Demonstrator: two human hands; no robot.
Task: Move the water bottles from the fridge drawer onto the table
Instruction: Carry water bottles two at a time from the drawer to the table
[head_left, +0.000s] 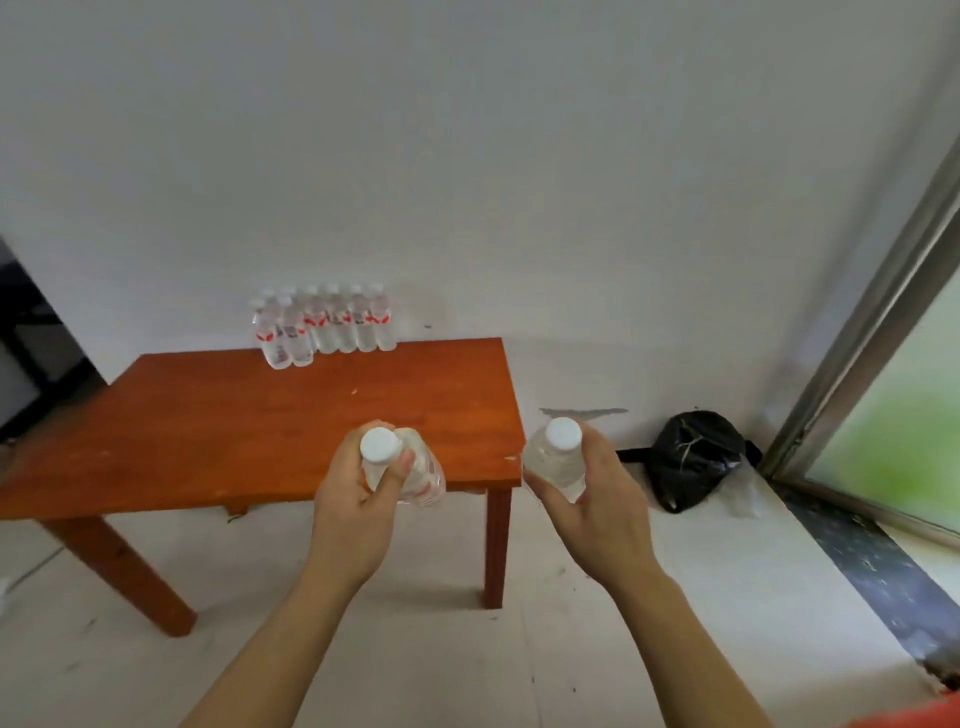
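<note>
White wall behind, pale floor in front. Orange wooden surface (208, 415) showing broad open wood from middle to near edge. Cluster of water bottles (324, 325) standing upright at far edge, against wall. Black bag (696, 457) on floor to right. Hands apart by near right corner: left hand (358, 499) gripping left bottle (381, 443), right hand (587, 499) gripping right bottle (556, 457). Long axes roughly upright, white caps toward camera.

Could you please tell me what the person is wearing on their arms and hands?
The left hand and right hand are ungloved, with no rings, watch or bands showing. Both forearms are bare to the frame's edge. A scrap of orange-red fabric at the lower right corner may be clothing.
</note>
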